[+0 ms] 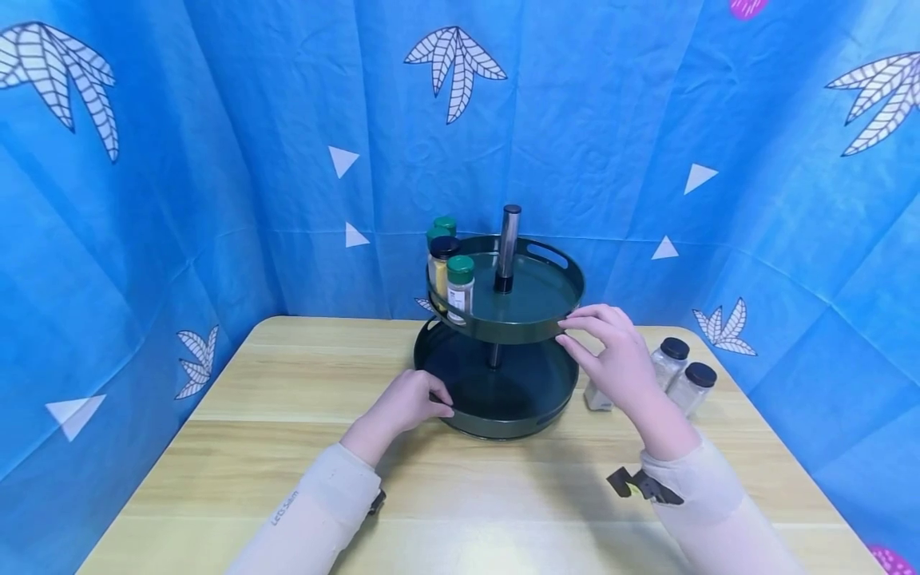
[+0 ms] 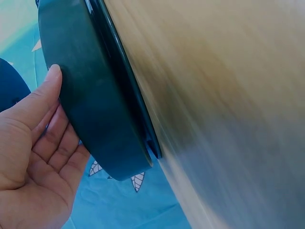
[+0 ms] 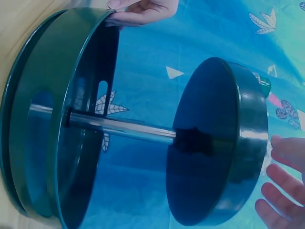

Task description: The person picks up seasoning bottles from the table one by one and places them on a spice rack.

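Note:
A dark green two-tier round rack stands on the table, with an upper tray (image 1: 528, 331) and a lower tray (image 1: 503, 429) joined by a metal post (image 1: 507, 243). My left hand (image 1: 406, 403) pinches the near left rim of the lower tray, thumb (image 2: 55, 76) at the edge. Loosely bent fingers of my right hand (image 1: 614, 351) are at the front right rim of the upper tray, holding nothing. On that tray's left side stand several spice jars, among them a green-capped jar (image 1: 460, 291) and a black-capped jar with yellow contents (image 1: 441, 279).
Right of the rack, black-capped clear jars (image 1: 691, 389) stand on the wooden table (image 1: 302, 375); one jar (image 1: 598, 397) is partly hidden behind my right hand. A blue patterned curtain (image 1: 604, 120) hangs around the table's back and sides.

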The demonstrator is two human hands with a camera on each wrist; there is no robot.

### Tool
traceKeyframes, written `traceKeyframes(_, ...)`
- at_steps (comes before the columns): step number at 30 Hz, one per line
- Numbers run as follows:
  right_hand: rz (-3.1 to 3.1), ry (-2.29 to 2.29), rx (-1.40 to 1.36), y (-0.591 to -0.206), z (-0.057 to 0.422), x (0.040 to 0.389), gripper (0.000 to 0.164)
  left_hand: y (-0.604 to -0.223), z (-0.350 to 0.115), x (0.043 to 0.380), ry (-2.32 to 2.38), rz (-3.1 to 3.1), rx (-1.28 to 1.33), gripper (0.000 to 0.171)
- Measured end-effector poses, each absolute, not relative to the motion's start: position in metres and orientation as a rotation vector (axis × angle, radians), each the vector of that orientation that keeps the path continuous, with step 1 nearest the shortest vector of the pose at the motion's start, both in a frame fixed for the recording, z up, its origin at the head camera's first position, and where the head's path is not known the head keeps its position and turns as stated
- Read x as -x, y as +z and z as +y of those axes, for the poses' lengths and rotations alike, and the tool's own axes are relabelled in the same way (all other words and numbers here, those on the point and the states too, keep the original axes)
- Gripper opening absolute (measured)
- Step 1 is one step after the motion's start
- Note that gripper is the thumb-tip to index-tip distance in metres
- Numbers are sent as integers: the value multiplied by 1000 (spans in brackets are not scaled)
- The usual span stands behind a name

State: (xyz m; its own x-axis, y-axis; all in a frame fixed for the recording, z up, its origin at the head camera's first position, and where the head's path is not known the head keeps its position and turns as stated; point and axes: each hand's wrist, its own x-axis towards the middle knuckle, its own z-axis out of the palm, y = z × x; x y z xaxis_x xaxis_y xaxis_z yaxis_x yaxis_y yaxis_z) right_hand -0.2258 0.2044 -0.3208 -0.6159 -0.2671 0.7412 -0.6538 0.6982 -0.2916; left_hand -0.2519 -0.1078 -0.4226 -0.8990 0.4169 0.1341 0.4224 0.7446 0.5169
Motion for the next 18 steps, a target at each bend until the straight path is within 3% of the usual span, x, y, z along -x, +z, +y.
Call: traceKeyframes(18, -2420, 700, -504, -331, 240, 207, 19, -426, -108, 249, -905, -2910, 667, 7)
